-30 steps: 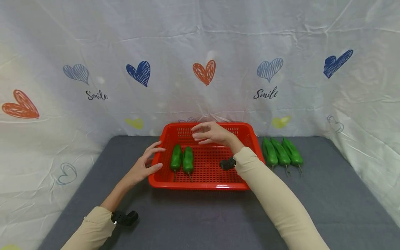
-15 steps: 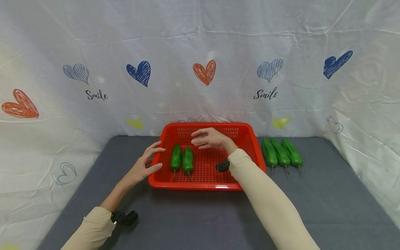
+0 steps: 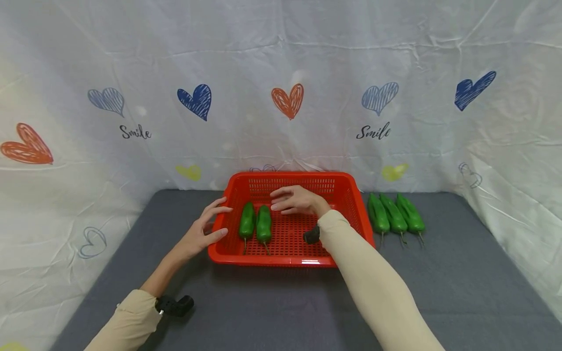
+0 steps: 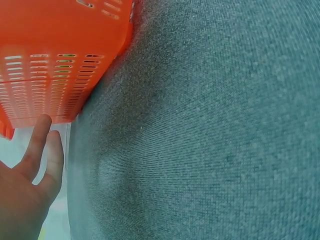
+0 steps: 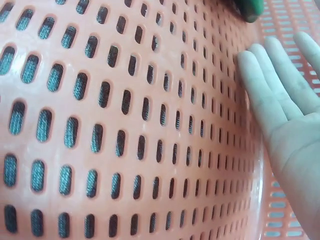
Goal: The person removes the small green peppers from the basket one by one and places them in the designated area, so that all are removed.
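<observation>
A red plastic basket [image 3: 307,262] with slotted walls stands on the grey cloth. Two green chili peppers, a left one [image 3: 247,222] and a right one [image 3: 264,224], lie side by side in its left part, stems toward me. My left hand [image 3: 197,239] is at the basket's left rim, fingers spread along it; whether every fingertip touches cannot be made out. Over the inside of the basket, just right of the peppers, is my right hand [image 3: 298,200]. Its fingers [image 5: 272,80] are extended and hold nothing; the tip of a pepper [image 5: 251,9] shows nearby in the right wrist view.
Three more green peppers [image 3: 396,214] lie in a row on the grey cloth [image 3: 456,273], close to the basket's right side. A white curtain [image 3: 246,63] printed with hearts hangs behind the table.
My right hand has come down and slightly nearer to me over the basket, its fingers still holding nothing. The left hand, the basket and the peppers have stayed in place.
</observation>
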Demonstrator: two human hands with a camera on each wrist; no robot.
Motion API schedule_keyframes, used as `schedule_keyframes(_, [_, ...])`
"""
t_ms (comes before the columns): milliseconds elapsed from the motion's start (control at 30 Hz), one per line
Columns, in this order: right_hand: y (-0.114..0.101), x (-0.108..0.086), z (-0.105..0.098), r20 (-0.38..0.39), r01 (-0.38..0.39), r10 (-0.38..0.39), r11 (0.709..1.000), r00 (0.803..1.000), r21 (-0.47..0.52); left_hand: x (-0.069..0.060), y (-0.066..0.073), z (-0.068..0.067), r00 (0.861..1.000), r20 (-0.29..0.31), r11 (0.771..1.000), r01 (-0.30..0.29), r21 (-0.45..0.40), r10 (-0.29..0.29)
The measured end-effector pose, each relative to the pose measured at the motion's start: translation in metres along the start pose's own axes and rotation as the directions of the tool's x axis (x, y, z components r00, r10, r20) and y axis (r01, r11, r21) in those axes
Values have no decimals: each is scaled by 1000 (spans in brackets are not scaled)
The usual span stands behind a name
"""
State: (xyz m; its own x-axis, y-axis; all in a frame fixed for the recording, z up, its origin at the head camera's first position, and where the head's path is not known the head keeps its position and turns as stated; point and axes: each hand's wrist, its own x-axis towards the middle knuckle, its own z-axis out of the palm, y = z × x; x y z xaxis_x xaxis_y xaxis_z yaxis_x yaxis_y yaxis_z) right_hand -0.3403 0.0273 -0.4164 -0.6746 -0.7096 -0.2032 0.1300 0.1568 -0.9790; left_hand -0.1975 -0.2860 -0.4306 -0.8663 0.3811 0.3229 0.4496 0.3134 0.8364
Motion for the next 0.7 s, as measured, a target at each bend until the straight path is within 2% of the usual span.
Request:
schedule_keyframes(467, [2,8,11,27,11,-10,999,1000,-38,-1,1,-1,1000,5,1000,-14,-6,14])
schedule_keyframes(700, [1,9,14,23,-2,3,998,1000,-57,-1,2,-1,1000,8,1000,-10,28,9])
